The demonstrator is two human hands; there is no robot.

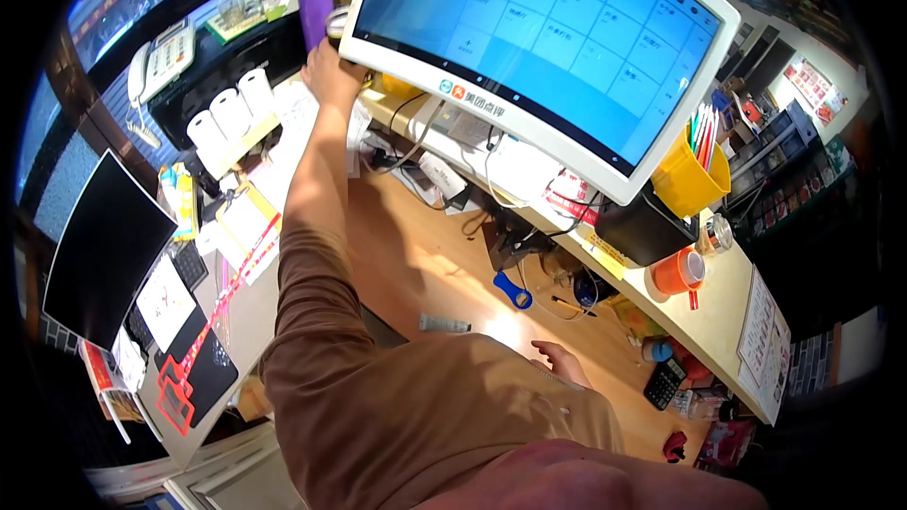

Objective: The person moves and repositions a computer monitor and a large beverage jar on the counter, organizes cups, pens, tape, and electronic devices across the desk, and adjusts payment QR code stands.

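My left hand (333, 74) reaches to the far counter beside the left edge of a large white-framed touch screen (543, 47). Its fingers are curled against a small round, pale-banded object (337, 23) that I cannot make out. A purple tumbler (316, 11) stands right by that hand. Low over the wooden floor hangs my right hand (564, 364), partly covered by my brown shirt. Its visible fingers are apart and hold nothing.
White paper rolls (227, 111) and a desk phone (162, 61) stand at the left, above a dark monitor (106, 250). Along the right counter are a yellow pen holder (693, 175) and an orange cup (676, 272). Cables (416, 137) hang below the screen.
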